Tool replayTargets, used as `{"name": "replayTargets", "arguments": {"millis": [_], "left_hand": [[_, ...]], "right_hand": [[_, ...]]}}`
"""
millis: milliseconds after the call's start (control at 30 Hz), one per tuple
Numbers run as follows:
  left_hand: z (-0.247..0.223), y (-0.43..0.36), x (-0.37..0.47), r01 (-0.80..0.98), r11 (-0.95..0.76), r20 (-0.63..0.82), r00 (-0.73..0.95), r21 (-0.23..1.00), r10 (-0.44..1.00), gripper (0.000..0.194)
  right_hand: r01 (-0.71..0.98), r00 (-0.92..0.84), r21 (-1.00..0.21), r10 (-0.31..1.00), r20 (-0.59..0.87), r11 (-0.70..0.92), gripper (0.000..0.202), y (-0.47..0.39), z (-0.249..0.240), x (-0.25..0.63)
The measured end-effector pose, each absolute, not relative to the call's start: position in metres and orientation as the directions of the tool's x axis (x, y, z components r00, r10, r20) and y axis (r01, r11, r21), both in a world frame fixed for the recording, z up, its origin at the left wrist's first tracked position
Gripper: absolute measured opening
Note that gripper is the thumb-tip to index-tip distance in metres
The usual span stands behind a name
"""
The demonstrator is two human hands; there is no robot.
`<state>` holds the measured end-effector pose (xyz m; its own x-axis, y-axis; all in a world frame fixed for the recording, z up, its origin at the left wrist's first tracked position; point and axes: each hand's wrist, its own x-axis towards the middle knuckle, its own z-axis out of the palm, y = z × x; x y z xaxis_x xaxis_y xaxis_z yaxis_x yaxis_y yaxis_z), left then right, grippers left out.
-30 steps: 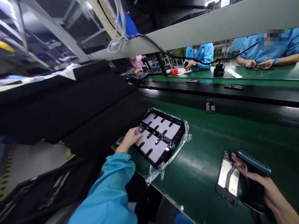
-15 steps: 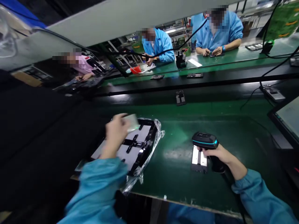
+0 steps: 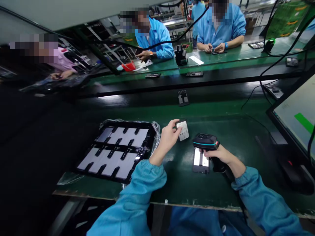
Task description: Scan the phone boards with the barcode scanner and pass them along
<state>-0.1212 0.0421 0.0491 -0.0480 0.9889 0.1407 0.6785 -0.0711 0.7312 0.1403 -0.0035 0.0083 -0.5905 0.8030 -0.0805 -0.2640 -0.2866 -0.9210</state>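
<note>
Between the fingers and thumb of my left hand (image 3: pixel 169 134) is a flat phone battery (image 3: pixel 182 130), its printed label facing up, held over the green bench. My right hand (image 3: pixel 225 155) is wrapped round the grip of a black barcode scanner (image 3: pixel 206 141) with a blue light strip. Under the scanner's head lies an opened phone body (image 3: pixel 201 165) with bright silvery areas, partly covered by the scanner and fingers. To the left, a black tray (image 3: pixel 98 144) holds several grey flat batteries (image 3: pixel 115 136) in its slots, with clear plastic wrap around its edge.
At right stand a monitor (image 3: pixel 295 111) and a dark mouse (image 3: pixel 295 173). Phone parts lie along the dark conveyor strip (image 3: pixel 110 100), including one phone body (image 3: pixel 183 98) ahead. Black cables hang at upper right. Several co-workers sit across the bench, two in blue jackets (image 3: pixel 157 36).
My left hand has moved right with the battery, from above the tray to beside the scanner. My right hand still grips the scanner over the phone body. The camera view has shifted.
</note>
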Motion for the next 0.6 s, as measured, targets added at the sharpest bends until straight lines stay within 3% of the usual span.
{"name": "replayTargets", "arguments": {"millis": [100, 200, 300, 367, 500, 600], "left_hand": [[0.04, 0.034, -0.111, 0.562, -0.083, 0.095, 0.008, 0.823, 0.995, 0.043], [0.019, 0.014, -0.092, 0.325, 0.001, -0.06, 0.171, 0.946, 0.984, 0.045], [-0.002, -0.007, -0.076, 0.212, 0.053, -0.119, 0.31, 0.976, 0.943, 0.04], [-0.009, -0.016, -0.074, 0.307, -0.056, -0.049, 0.325, 0.95, 0.945, 0.035], [-0.013, -0.04, -0.075, 0.599, -0.288, 0.08, 0.348, 0.748, 0.934, 0.041], [-0.032, -0.073, -0.062, 0.684, -0.195, 0.066, 0.21, 0.703, 0.975, 0.061]], "right_hand": [[-0.312, -0.592, -0.893, 0.802, -0.086, -0.326, 0.02, 0.002, 0.006, 0.146], [-0.424, -0.538, -0.812, 0.833, -0.13, -0.401, 0.022, 0.013, 0.001, 0.153], [-0.458, -0.48, -0.76, 0.848, -0.225, -0.461, 0.031, 0.025, -0.007, 0.155], [-0.458, -0.472, -0.736, 0.838, -0.274, -0.498, 0.036, 0.03, -0.01, 0.152], [-0.445, -0.414, -0.743, 0.851, -0.323, -0.499, 0.036, 0.024, -0.001, 0.15], [-0.428, -0.252, -0.796, 0.902, -0.349, -0.428, 0.037, -0.001, 0.017, 0.158]]}}
